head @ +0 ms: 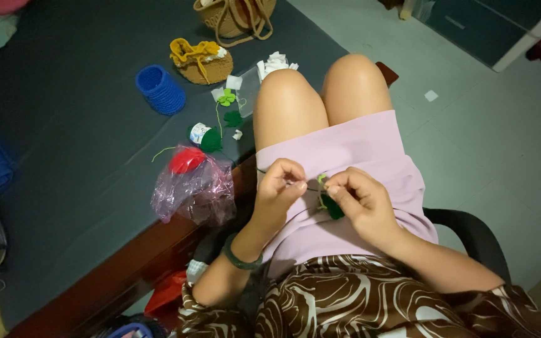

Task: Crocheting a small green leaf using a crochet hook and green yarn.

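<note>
Dark green crochet piece (334, 208) with a lighter green edge sits over my lap, pinched in my right hand (359, 199) — small, soft and leaf-like, mostly hidden under the fingers. My left hand (280, 184) is closed at nine o'clock of it, fingertips pressed together on something thin that I take for a needle or hook; I cannot tell which. A fine strand runs between the two hands. A dark green bangle (238, 256) circles the left wrist.

At ten o'clock from the hands lies a crumpled pink plastic bag (196, 188) with a red ball of yarn (186, 159) in it, on a dark grey mat (70, 156) that covers a wooden table (158, 241). Farther toward eleven o'clock are a dark green yarn ball (206, 138), a small light green crochet flower (226, 97), a blue crochet cylinder (161, 89) and a tan and yellow crochet piece (201, 61) — a woven bag (236, 15) at twelve.

Pale floor tiles (471, 125) fill the side from one to three o'clock, and a black chair armrest (471, 231) shows at four.
</note>
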